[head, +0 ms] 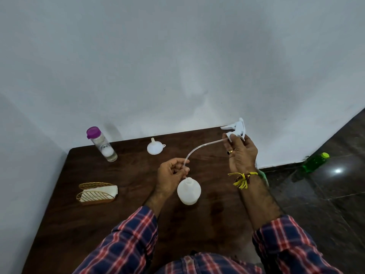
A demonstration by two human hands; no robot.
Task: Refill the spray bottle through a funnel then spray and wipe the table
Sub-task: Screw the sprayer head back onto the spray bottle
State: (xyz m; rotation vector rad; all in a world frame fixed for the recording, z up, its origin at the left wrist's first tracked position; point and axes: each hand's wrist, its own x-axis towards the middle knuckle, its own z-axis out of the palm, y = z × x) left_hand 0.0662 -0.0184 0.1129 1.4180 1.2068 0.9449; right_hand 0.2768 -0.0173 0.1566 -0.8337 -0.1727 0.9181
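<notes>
The spray head (236, 129) is held in the grip of the right hand (242, 155), raised above the far right edge of the bench (138, 224), its white trigger and nozzle seen against the wall. A thin clear tube (201, 148) is seen curving from the spray head down to the left hand (171, 173), where it is pinched between the curled fingers just above the bottle neck. The tube's lower end appears to enter the neck, though the exact point is hard to make out.

The bottle (189, 191) is stood upright on the bench, just below and right of the left hand; it is white, translucent, rounded at the shoulder, and open at the top. Its contents cannot be judged.

A white funnel (154, 148) is laid mouth-down near the far edge, apart from both hands. A clear water bottle (102, 145) with a purple cap is stood near the far left corner. A wire holder (96, 194) with folded tissues (101, 189) is set at the left. A green bottle (315, 162) is seen on the floor at the right. The near bench edge is hidden by plaid sleeves (126, 248).
</notes>
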